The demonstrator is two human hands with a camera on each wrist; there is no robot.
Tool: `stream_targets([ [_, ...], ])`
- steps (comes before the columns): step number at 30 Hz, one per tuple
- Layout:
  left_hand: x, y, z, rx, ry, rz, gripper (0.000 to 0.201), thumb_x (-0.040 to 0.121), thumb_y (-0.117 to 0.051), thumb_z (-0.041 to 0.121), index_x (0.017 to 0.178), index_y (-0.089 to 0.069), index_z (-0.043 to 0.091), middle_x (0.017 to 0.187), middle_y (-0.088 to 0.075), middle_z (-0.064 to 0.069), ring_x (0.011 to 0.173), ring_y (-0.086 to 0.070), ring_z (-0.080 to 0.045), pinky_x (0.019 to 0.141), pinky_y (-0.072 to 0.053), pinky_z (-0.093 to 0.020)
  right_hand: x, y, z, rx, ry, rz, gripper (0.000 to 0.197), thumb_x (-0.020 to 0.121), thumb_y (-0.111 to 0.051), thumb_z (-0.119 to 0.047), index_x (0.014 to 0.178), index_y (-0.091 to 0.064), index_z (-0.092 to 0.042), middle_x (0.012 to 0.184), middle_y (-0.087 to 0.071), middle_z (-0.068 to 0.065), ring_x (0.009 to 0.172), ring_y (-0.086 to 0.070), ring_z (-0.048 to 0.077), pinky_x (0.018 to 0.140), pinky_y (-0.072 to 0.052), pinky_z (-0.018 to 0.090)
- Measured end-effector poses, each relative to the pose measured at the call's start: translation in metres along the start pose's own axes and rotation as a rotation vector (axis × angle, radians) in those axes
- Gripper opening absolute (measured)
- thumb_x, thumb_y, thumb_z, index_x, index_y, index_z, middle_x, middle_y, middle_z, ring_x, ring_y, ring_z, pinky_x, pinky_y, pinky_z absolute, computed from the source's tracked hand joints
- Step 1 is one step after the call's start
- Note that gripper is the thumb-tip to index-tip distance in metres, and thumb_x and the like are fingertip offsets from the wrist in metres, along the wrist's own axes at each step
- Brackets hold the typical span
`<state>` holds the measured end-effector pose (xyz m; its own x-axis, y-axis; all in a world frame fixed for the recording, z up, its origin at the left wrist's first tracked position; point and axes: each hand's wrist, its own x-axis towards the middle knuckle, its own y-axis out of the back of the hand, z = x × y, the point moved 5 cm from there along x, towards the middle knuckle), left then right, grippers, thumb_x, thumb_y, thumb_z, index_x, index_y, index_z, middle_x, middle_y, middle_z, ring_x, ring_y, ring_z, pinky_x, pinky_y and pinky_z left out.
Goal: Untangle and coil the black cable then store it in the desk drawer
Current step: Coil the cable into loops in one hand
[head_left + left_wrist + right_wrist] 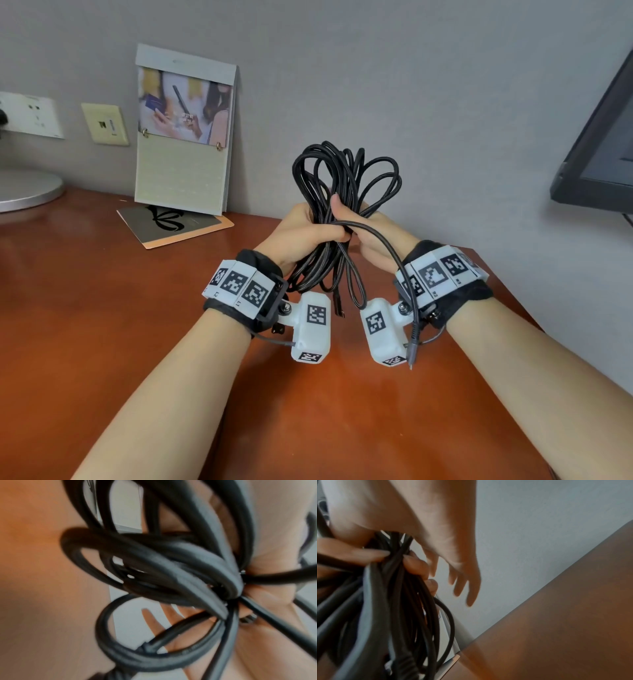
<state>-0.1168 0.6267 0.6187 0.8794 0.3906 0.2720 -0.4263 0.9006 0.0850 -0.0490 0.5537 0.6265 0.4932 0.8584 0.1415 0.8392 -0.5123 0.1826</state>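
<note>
Long black braided cable (pixel 342 192) bundled in loops above the reddish wooden desk (pixel 102 291). Left hand (pixel 305 233) clenches the bundle's waist; right hand (pixel 370 240) thumb-pinches it, outer fingers (pixel 467 582) loose. Advice: hold the waist firm while wrapping the free tail.

Both forearms reach forward over the desk (pixel 102 308), wrists banded, hands raised and meeting at the cable (pixel 342 178). Left hand (pixel 305 233) — fingers curled round the bundle's middle. Right hand (pixel 373 240) — thumb upright against the strands, fingers extended behind them; a full grip cannot be confirmed.
</note>
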Motion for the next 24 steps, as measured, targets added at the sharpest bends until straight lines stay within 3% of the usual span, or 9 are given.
stream_targets([
  [2, 0.0, -0.001, 0.001, 0.003, -0.001, -0.002, 0.017, 0.078, -0.06, -0.01, 0.084, -0.066, 0.005, 0.077, -0.065, -0.01, 0.072, -0.063, -0.015, 0.07, -0.052, -0.024, -0.002, 0.002, -0.002, 0.062, 0.028, -0.07, 0.034, 0.085, -0.055, -0.038, 0.107, -0.062, -0.013, 0.106, -0.067, 0.008, 0.098, -0.064, 0.017, 0.078, -0.053, 0.029],
  [5, 0.001, 0.002, 0.002, -0.01, -0.006, 0.03, 0.018, 0.078, -0.06, -0.01, 0.079, -0.065, 0.006, 0.07, -0.064, -0.005, 0.066, -0.063, -0.012, 0.066, -0.052, -0.023, -0.003, 0.007, -0.001, 0.092, 0.043, -0.107, 0.045, 0.08, -0.056, -0.044, 0.113, -0.059, -0.013, 0.112, -0.064, 0.008, 0.098, -0.064, 0.016, 0.079, -0.053, 0.031],
  [9, 0.002, 0.031, 0.001, -0.121, 0.006, 0.211, 0.007, 0.077, -0.065, -0.002, 0.08, -0.064, 0.004, 0.084, -0.064, -0.019, 0.073, -0.062, -0.023, 0.071, -0.052, -0.032, -0.005, 0.031, 0.01, -0.009, 0.001, -0.059, 0.088, 0.049, -0.063, -0.081, 0.119, -0.057, -0.027, 0.125, -0.058, -0.004, 0.109, -0.061, 0.012, 0.091, -0.05, 0.037],
  [11, 0.003, 0.045, 0.0, -0.13, 0.005, 0.271, 0.013, 0.07, -0.069, 0.006, 0.081, -0.064, 0.003, 0.088, -0.064, -0.023, 0.074, -0.063, -0.026, 0.073, -0.053, -0.037, -0.012, 0.037, 0.009, -0.031, 0.021, -0.091, 0.081, 0.057, -0.054, -0.08, 0.115, -0.06, -0.024, 0.122, -0.06, 0.0, 0.109, -0.062, 0.017, 0.093, -0.052, 0.038],
  [13, 0.003, 0.051, 0.0, -0.113, -0.007, 0.302, 0.016, 0.067, -0.069, 0.008, 0.082, -0.064, 0.003, 0.087, -0.065, -0.022, 0.075, -0.064, -0.026, 0.078, -0.054, -0.042, -0.017, 0.036, 0.0, -0.027, 0.049, -0.136, 0.064, 0.073, -0.042, -0.064, 0.112, -0.061, -0.017, 0.111, -0.065, 0.004, 0.099, -0.066, 0.02, 0.095, -0.051, 0.035],
  [15, 0.004, 0.052, 0.0, -0.083, -0.02, 0.31, 0.013, 0.069, -0.068, 0.006, 0.081, -0.063, 0.003, 0.083, -0.064, -0.019, 0.074, -0.063, -0.025, 0.079, -0.054, -0.042, -0.018, 0.03, -0.009, -0.084, 0.087, -0.189, 0.042, 0.084, -0.042, -0.044, 0.107, -0.061, -0.014, 0.093, -0.068, 0.002, 0.083, -0.068, 0.017, 0.093, -0.05, 0.033],
  [18, 0.005, 0.051, -0.003, -0.063, -0.013, 0.31, 0.007, 0.076, -0.066, 0.0, 0.078, -0.061, 0.005, 0.08, -0.061, -0.018, 0.073, -0.061, -0.026, 0.078, -0.052, -0.041, -0.014, 0.023, -0.013, -0.186, 0.142, -0.181, 0.019, 0.096, -0.045, -0.021, 0.098, -0.061, -0.01, 0.061, -0.05, -0.002, 0.05, -0.049, 0.008, 0.074, -0.055, 0.03],
  [21, 0.006, 0.051, -0.004, -0.116, -0.003, 0.283, 0.005, 0.078, -0.064, -0.001, 0.08, -0.062, 0.003, 0.086, -0.061, -0.021, 0.075, -0.06, -0.027, 0.079, -0.051, -0.042, -0.011, 0.025, -0.01, -0.177, 0.143, -0.074, 0.034, 0.098, -0.036, -0.034, 0.089, -0.06, -0.011, 0.053, -0.026, -0.007, 0.042, -0.023, 0.004, 0.044, -0.033, 0.019],
  [24, 0.006, 0.045, -0.003, -0.204, -0.011, 0.201, 0.007, 0.08, -0.06, -0.004, 0.078, -0.062, 0.003, 0.08, -0.063, -0.017, 0.069, -0.061, -0.023, 0.073, -0.052, -0.036, -0.009, 0.028, -0.002, -0.168, 0.161, -0.027, 0.042, 0.096, -0.034, -0.042, 0.075, -0.056, -0.014, 0.055, -0.022, -0.003, 0.042, -0.016, 0.007, 0.043, -0.019, 0.023],
])
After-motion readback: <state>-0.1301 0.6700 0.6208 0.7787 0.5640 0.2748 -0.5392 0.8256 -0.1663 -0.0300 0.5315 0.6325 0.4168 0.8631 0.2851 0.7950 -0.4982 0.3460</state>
